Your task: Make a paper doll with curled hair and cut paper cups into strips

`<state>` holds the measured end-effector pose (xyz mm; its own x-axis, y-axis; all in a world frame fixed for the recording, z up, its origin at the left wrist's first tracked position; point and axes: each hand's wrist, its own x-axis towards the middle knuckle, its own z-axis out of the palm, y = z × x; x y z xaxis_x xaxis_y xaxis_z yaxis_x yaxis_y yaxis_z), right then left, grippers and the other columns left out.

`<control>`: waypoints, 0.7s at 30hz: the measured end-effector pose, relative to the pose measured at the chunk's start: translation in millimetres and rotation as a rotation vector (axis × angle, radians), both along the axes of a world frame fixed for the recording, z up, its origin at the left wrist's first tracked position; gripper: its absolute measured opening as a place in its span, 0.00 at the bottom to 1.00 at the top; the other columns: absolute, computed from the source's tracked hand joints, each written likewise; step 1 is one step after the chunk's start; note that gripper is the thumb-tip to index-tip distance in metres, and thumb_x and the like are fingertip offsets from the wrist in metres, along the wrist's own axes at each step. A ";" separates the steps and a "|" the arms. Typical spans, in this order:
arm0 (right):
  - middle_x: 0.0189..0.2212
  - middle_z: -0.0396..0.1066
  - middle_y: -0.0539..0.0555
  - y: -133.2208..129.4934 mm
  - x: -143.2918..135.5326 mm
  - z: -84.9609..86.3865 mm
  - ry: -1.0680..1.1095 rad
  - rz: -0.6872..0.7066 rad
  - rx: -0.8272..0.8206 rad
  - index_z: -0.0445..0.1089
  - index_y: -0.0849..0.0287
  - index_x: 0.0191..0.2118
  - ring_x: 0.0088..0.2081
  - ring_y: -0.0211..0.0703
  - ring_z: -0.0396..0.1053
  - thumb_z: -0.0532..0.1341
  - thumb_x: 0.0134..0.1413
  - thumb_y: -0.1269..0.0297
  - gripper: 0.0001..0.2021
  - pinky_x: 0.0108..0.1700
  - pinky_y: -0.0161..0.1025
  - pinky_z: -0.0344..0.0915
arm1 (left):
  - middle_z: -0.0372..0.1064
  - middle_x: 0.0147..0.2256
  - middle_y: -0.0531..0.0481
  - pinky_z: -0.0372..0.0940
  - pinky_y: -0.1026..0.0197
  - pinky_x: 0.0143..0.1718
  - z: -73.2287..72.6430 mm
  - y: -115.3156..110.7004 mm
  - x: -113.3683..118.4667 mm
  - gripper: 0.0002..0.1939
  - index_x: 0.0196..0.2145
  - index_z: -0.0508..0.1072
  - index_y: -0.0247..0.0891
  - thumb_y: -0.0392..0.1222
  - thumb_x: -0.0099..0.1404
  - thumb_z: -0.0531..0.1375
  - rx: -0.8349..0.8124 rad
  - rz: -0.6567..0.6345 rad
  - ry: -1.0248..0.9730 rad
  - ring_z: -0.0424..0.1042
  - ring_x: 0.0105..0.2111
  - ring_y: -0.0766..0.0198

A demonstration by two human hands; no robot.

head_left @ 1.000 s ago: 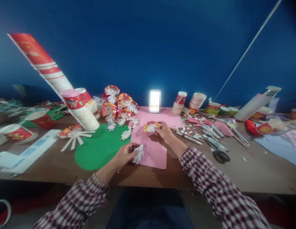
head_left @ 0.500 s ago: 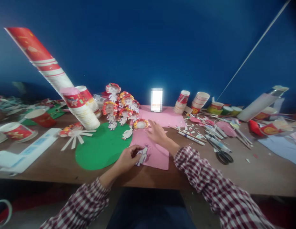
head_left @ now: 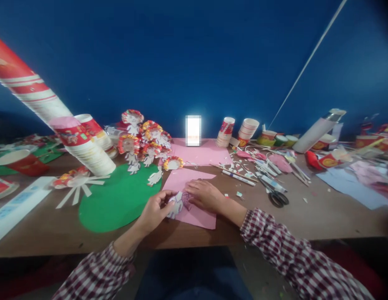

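Observation:
In the head view, my left hand pinches a small white paper cutout with a purple outline, between thumb and fingers. The cutout is over a pink paper sheet near the table's front edge. My right hand rests on that sheet beside the cutout, its fingers stretched out and lying over purple drawn lines. Its fingertips come close to the cutout; whether they touch it I cannot tell. A ring of red and yellow pleated paper lies just beyond the sheet. To the left is a green paper shape.
Several paper figures with frilled heads stand behind the green paper. A tall leaning stack of paper cups is at left. Black-handled scissors, a marker pen and paper scraps lie at right. A brightly lit, blurred-out rectangle stands at the back.
My right hand has come down from near the frilled ring toward the cutout and my left hand. The left hand still holds the cutout. The view has shifted to the right.

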<state>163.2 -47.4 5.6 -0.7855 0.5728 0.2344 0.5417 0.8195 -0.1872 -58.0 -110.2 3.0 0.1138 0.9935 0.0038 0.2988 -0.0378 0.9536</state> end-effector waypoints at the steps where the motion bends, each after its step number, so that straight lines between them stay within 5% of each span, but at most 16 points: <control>1: 0.55 0.65 0.57 -0.3 4.8 2.1 -0.016 0.000 -0.009 0.65 0.56 0.52 0.58 0.47 0.59 0.56 0.59 0.58 0.17 0.59 0.48 0.56 | 0.74 0.39 0.44 0.67 0.63 0.36 1.9 0.3 1.3 0.18 0.44 0.71 0.32 0.42 0.57 0.59 -0.004 0.000 0.001 0.72 0.36 0.62; 9: 0.58 0.62 0.50 -4.0 47.7 21.0 -0.101 0.056 -0.110 0.63 0.47 0.56 0.61 0.49 0.54 0.57 0.59 0.61 0.19 0.59 0.48 0.56 | 0.74 0.39 0.44 0.68 0.61 0.39 5.4 24.6 23.7 0.17 0.43 0.72 0.32 0.41 0.56 0.58 0.040 -0.068 0.052 0.74 0.37 0.62; 15: 0.56 0.64 0.52 -9.5 59.1 13.7 -0.073 0.002 -0.047 0.65 0.52 0.55 0.61 0.48 0.53 0.56 0.60 0.65 0.17 0.61 0.47 0.54 | 0.75 0.33 0.46 0.68 0.62 0.33 2.2 52.5 42.6 0.16 0.42 0.72 0.34 0.40 0.55 0.57 0.107 -0.081 0.256 0.73 0.30 0.63; 21: 0.54 0.66 0.54 -19.9 63.5 8.5 0.000 -0.078 -0.011 0.65 0.54 0.54 0.61 0.48 0.54 0.54 0.61 0.65 0.16 0.60 0.47 0.57 | 0.74 0.40 0.44 0.67 0.61 0.40 7.5 67.6 50.0 0.20 0.47 0.69 0.35 0.36 0.55 0.55 0.166 -0.008 0.499 0.74 0.35 0.61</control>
